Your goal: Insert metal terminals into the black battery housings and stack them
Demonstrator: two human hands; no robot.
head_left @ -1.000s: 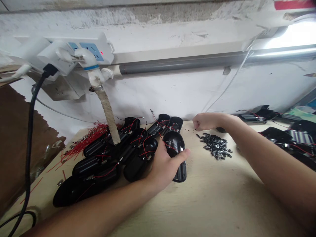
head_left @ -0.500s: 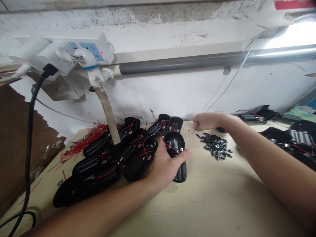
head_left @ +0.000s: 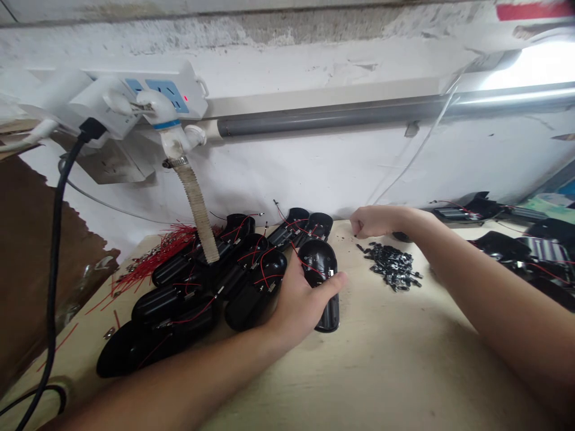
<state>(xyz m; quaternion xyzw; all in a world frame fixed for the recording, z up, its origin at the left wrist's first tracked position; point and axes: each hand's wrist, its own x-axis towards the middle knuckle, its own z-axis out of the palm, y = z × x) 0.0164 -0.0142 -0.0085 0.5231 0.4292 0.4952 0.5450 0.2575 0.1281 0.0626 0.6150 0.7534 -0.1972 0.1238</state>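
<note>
My left hand (head_left: 299,299) grips a black plastic oval shell (head_left: 318,260) with thin red wires, its lower end resting on the pale wooden table (head_left: 381,365). Beside that hand lies a crowded group of similar wired shells (head_left: 256,293). My right hand (head_left: 371,220) is a closed fist at the table's back edge, just above and left of a heap of small black metal-and-plastic parts (head_left: 390,266). Whether the fist hides anything small, I cannot tell.
A bundle of loose red wires (head_left: 157,260) lies left of the shells. A fabric-wrapped hose (head_left: 197,209) hangs down over them from a wall tap. A white power strip (head_left: 175,90), a black cable (head_left: 54,239) and more black shells (head_left: 548,245) at the right surround the work area.
</note>
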